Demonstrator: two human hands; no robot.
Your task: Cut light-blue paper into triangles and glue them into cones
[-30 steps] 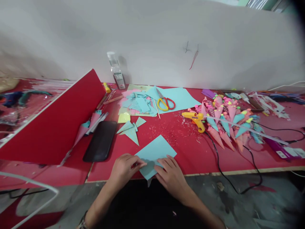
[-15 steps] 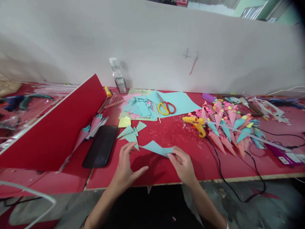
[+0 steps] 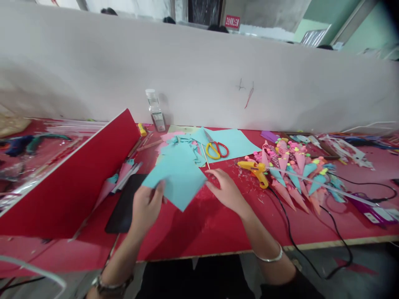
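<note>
A sheet of light blue paper (image 3: 177,176), with one corner toward me, is held above the red tabletop. My left hand (image 3: 148,205) is closed on its lower left edge, thumb on top. At the sheet's right corner is my right hand (image 3: 226,191), thumb and fingers around the corner. Behind the sheet lies a heap of blue and pink paper scraps (image 3: 198,151), partly covered by it. Scissors (image 3: 217,149) with one yellow and one red handle rest on a larger blue sheet (image 3: 241,140). A thin white stick (image 3: 205,155) lies beside them.
A yellow glue gun (image 3: 255,169) with a black cord lies at right, beside a pile of pink and blue paper cones (image 3: 294,170). At left are a black phone (image 3: 121,211) and a slanted red board (image 3: 75,178). A bottle (image 3: 156,112) stands against the white partition.
The blue sheet, seen narrow and tilted before, now shows its broad face and has moved left and away from me. My left hand, open before, has closed on it.
</note>
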